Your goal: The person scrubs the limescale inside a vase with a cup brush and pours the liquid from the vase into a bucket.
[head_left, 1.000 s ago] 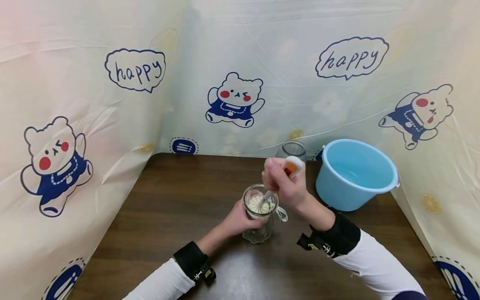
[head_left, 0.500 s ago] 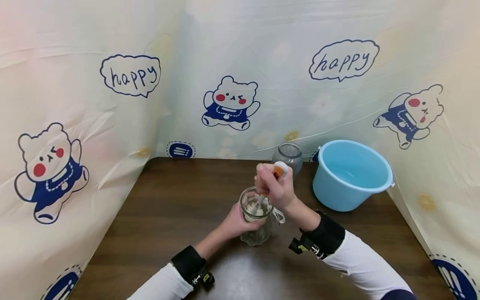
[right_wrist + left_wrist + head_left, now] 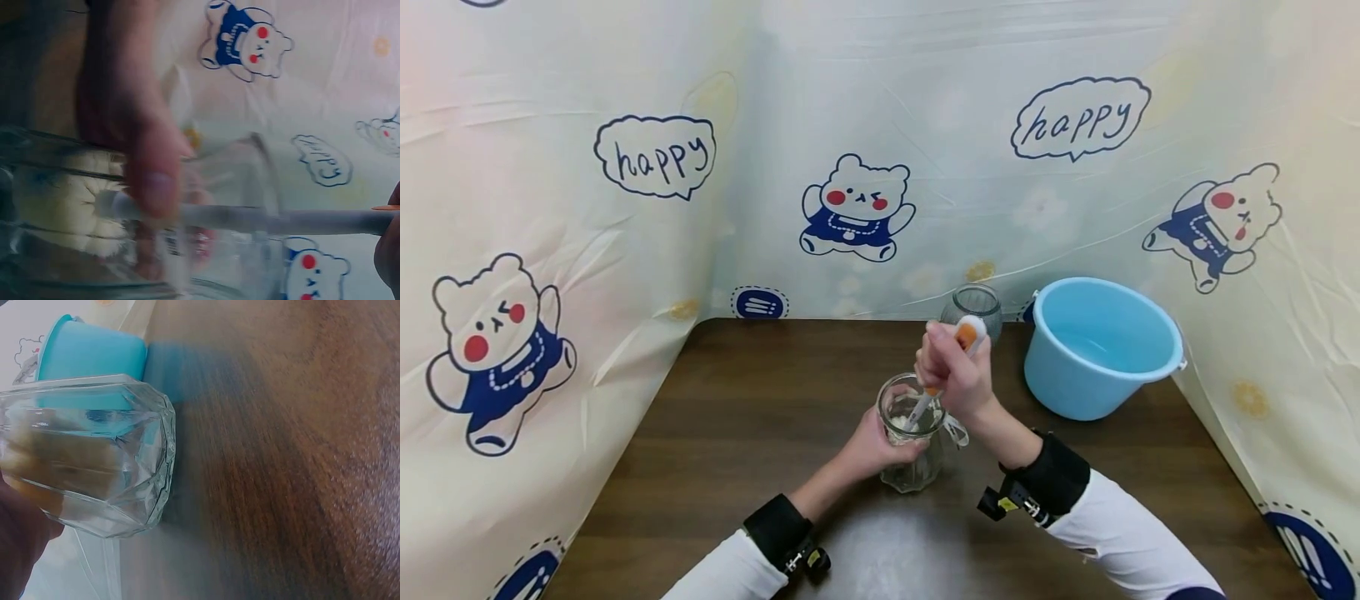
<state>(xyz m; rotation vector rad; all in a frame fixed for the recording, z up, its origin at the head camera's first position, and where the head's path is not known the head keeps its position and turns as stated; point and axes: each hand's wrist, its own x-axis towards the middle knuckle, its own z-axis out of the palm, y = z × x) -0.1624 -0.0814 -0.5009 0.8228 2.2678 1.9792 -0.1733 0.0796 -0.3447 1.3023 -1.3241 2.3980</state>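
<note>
Around the upper part of a clear faceted glass jar (image 3: 912, 477) curl the fingers of my left hand (image 3: 874, 443), holding it over the wooden table. My right hand (image 3: 957, 371) is closed in a fist on the handle of a bottle brush (image 3: 972, 331), white with orange parts. The brush runs at a slant through the jar's mouth. In the right wrist view its pale, ribbed round head (image 3: 69, 209) sits deep inside the glass, and my left thumb lies across the outside of the jar. A white loop (image 3: 956, 431) hangs beside the jar's rim.
A second glass jar (image 3: 976, 302) stands at the back of the table (image 3: 760, 392), partly behind my right hand. To its right is a light blue bucket (image 3: 1093, 393). Printed cloth curtains (image 3: 760, 208) border the table's back and sides.
The brush head has gone deeper into the jar than one second ago, when it showed near the rim. My left hand keeps its hold. The head view has shifted slightly.
</note>
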